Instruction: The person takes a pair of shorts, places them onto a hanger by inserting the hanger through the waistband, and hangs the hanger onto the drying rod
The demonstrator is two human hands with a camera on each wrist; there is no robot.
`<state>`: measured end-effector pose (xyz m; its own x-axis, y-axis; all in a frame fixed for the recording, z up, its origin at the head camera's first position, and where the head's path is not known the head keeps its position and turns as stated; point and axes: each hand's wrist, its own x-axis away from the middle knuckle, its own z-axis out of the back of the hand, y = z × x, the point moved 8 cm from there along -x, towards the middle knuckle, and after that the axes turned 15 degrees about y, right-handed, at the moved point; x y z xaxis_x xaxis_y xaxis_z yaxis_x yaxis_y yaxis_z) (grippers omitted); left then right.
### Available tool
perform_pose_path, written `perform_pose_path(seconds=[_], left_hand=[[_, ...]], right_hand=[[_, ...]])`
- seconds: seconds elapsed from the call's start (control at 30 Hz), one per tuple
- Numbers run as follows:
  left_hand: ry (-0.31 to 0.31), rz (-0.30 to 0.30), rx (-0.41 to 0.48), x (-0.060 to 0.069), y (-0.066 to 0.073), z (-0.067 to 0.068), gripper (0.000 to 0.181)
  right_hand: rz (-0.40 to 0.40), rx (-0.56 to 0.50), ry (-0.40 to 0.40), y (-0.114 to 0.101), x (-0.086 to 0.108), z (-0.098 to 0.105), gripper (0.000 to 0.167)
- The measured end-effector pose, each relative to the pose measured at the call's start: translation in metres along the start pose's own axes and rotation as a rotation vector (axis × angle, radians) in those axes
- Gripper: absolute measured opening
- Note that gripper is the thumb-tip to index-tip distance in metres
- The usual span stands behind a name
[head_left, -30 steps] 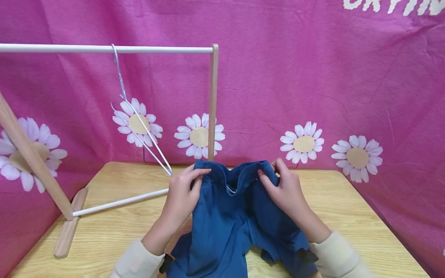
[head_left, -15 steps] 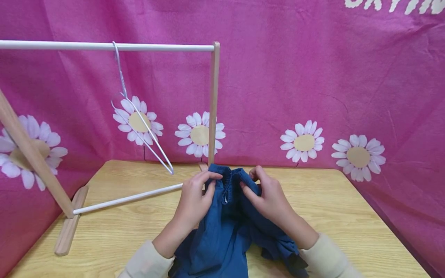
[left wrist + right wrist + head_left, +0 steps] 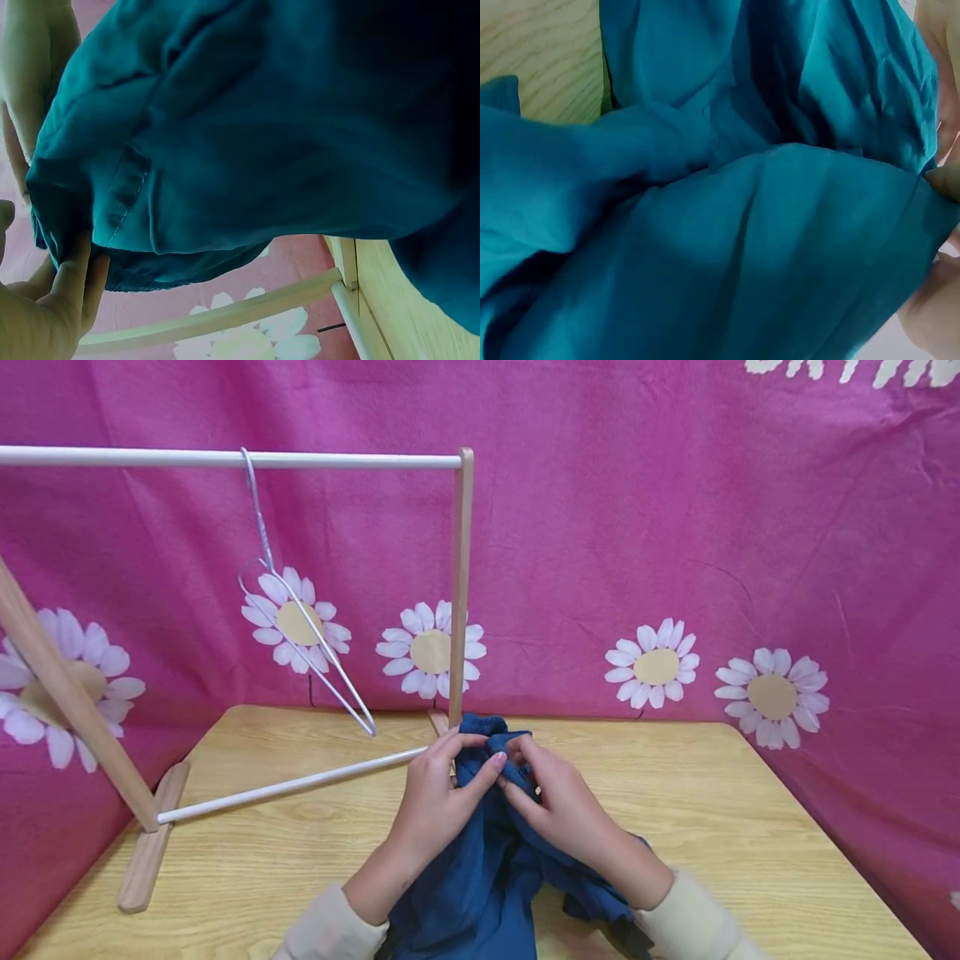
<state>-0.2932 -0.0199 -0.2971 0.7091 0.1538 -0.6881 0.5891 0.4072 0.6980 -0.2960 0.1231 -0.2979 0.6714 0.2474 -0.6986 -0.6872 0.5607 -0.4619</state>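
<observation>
A pair of dark blue pants is held up by the waist over the table, its legs hanging toward the near edge. My left hand pinches the left side of the waistband between thumb and fingers. Close beside it, my right hand pinches the right side, so the waist is bunched between them. The left wrist view shows a stitched seam on the pants, with fingers at the waist edge. Fabric folds of the pants fill most of the right wrist view.
To the left stands a rack with a white top rail, wooden posts and a white lower bar. One white wire hanger hangs from the rail. The wooden table is backed by a pink flowered cloth.
Both hands have moved toward each other, bringing the two sides of the waistband together. The waist opening, spread wide before, is now gathered and folded. Rack and hanger stay in place.
</observation>
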Motion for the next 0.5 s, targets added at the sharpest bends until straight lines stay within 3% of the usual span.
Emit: perform_pose_path(seconds=[0.27, 0.5], left_hand=[[-0.017, 0.026, -0.053, 0.0012, -0.0039, 0.001, 0.034], [-0.065, -0.049, -0.082, 0.0076, -0.0036, -0.0015, 0.021]], right_hand=[[0.017, -0.009, -0.116, -0.0038, 0.0085, -0.0063, 0.03], [0.017, -0.082, -0.116, -0.0031, 0.0088, -0.005, 0.022]])
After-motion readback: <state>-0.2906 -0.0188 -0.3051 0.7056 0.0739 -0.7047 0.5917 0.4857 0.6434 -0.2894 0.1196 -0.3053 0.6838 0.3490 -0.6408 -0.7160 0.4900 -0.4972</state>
